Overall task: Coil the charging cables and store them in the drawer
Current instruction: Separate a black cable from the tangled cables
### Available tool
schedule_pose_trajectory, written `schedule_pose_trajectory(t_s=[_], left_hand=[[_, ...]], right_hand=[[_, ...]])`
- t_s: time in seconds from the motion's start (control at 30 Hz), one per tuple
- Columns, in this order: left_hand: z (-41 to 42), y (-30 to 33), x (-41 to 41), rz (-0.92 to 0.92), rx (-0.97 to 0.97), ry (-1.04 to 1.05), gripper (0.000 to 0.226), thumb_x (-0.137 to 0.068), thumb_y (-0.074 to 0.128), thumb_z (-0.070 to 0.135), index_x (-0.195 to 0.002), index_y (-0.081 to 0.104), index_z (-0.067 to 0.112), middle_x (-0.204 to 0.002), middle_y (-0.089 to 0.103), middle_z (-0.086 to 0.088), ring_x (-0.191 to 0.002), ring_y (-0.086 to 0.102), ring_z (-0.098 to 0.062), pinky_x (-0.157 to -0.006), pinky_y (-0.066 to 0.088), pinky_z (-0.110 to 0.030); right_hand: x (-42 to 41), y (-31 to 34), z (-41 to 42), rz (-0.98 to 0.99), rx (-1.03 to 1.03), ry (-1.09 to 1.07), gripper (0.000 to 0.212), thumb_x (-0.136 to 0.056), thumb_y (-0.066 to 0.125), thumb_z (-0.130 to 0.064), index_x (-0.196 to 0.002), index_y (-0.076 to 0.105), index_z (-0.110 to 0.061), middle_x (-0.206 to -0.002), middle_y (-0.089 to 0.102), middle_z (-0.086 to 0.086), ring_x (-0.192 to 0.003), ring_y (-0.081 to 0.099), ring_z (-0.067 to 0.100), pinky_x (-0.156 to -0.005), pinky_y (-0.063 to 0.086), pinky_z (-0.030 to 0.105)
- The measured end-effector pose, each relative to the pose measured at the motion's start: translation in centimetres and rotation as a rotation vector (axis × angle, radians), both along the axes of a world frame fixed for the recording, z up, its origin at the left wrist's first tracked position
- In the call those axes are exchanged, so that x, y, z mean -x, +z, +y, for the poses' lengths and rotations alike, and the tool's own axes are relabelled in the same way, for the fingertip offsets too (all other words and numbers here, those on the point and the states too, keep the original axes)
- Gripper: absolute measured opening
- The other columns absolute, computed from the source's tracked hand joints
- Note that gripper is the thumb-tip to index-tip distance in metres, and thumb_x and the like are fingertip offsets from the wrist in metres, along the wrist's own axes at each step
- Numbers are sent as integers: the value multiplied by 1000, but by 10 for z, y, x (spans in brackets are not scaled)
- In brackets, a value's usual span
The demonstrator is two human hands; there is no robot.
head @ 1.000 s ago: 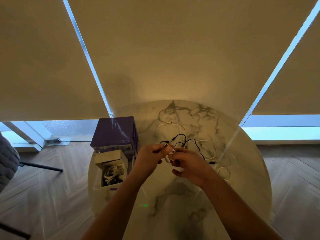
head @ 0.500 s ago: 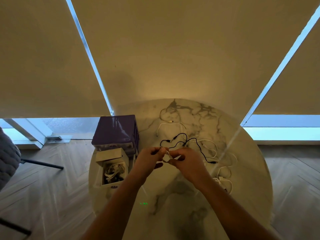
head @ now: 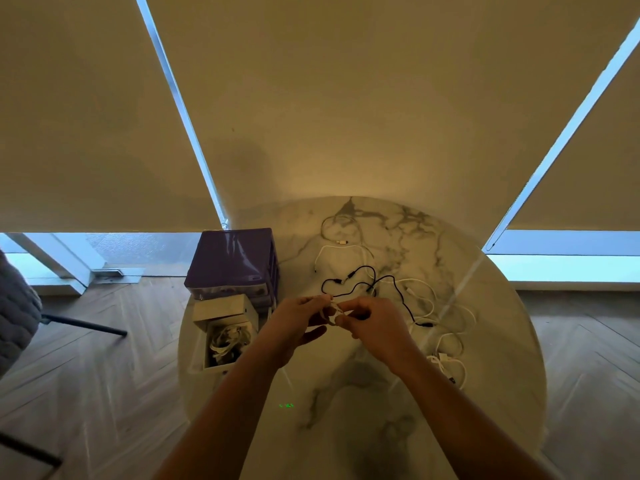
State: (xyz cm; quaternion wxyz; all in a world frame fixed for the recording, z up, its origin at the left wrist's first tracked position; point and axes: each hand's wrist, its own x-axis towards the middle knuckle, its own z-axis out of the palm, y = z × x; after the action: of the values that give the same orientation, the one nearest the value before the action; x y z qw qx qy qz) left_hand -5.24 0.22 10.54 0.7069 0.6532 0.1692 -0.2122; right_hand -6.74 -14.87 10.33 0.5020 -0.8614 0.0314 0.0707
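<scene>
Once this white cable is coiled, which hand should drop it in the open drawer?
Left. The left hand is nearer the open drawer, on the table's left; the right hand would cross over.

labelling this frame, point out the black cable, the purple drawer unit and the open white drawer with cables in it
black charging cable (head: 349,293): head view, on its wavy middle stretch.
purple plastic drawer unit (head: 231,256): head view, on its top face.
open white drawer (head: 223,309): head view, on its back panel.

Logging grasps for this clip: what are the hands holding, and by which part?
Both hands, left hand and right hand, pinch a small white cable coil between their fingertips, one on each side.
</scene>
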Motion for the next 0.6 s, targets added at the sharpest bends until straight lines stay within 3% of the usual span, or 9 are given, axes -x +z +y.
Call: schedule_pose_trajectory(t_s=[0.17,0.3,0.47,0.6], left_hand=[[6,0,0,59,65,-4,14,-93,58,14,-101,68,9,-96,69,-11,-93,64,-19,-74,55,-28],[10,-4,0,42,99,14,15,-93,58,11,-104,67,9,-100,69,-11,-98,63,-21,-79,56,-30],[17,-7,-2,33,78,65,21,-87,67,21,-100,72,5,-97,70,-10,-97,65,-19,-76,56,-28],[26,-13,-1,28,85,123,19,-86,68,16,-101,71,7,-98,69,-10,-95,64,-20,-72,54,-26]], right_hand=[[-2,-1,-3,9,42,45,24,-84,71,-17,-107,72,-22,-76,63,-12,-59,54,-6,-57,40,5],[-3,-2,0,-8,5,22,24,-85,69,-17,-109,72,-22,-84,68,-10,-60,55,-8,-57,41,4],[-3,-1,8,-10,-60,-45,17,-85,70,-20,-102,74,-19,-78,69,-7,-67,63,11,-66,51,17],[-6,-4,17,-33,5,30,19,-85,69,-21,-104,72,-19,-92,71,-3,-79,63,7,-81,54,26]])
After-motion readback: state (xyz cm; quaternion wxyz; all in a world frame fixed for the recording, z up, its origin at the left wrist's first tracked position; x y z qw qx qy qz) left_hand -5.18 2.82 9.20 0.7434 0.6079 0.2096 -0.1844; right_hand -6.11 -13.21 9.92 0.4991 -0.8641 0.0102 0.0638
